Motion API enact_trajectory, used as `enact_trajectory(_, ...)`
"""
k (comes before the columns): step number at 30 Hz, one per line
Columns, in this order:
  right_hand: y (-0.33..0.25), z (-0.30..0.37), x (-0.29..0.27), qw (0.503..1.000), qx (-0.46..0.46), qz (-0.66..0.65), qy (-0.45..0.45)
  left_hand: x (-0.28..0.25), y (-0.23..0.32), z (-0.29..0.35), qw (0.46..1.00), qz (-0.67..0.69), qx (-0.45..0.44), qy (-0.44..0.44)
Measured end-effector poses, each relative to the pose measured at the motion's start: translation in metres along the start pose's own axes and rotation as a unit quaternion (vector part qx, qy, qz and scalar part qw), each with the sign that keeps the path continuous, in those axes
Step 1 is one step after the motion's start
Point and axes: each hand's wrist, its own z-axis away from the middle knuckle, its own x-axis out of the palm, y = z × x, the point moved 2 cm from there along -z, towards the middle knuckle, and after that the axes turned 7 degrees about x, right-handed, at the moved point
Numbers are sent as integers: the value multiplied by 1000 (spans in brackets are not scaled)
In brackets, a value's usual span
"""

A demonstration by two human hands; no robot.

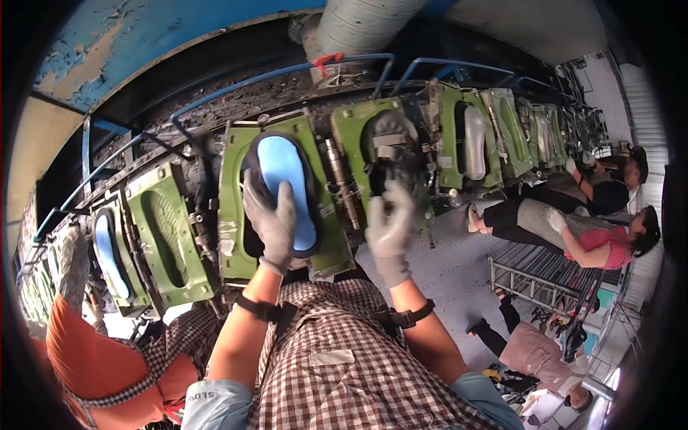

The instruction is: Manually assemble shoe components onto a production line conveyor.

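Observation:
A shoe sole [285,179] with a bright blue face and a dark rim lies in an open green mould half [233,154] in front of me. My left hand [271,222], in a pale grey glove, rests along its left side, fingers stretched out and thumb apart over the blue face. To the right, my right hand [392,229], gloved too, hovers with its fingers loosely bent and apart. Past those fingertips, a dark strapped sandal upper [393,140] sits on a second green mould plate [351,122]. I see nothing held in either hand.
More green moulds [168,236] line the machine on both sides, joined by metal hinges [342,183]. A blue rail [279,69] runs behind them. Beside me on the left is a co-worker in orange [93,358]; others stand at right near a metal rack [537,276].

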Motion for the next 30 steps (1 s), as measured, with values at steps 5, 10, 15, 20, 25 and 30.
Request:
enact_trajectory(5,139,-12,-29,932,348,-22,-96,111,116,41,952,-72,88,-283)
enact_trajectory(10,117,-55,-83,927,294,-231,-27,214,74,61,857,375,-213,-283)
enact_trajectory(15,253,-103,-166,624,574,-518,-114,307,209,132,855,411,-75,-307)
enact_trajectory(20,389,-174,-218,757,424,-496,51,441,203,134,906,300,-155,-256)
enact_trajectory(25,402,-236,-216,838,323,-437,-38,513,164,88,832,338,-328,-294)
enact_trajectory(30,392,-302,-180,874,284,-393,24,501,177,136,885,297,-288,-213)
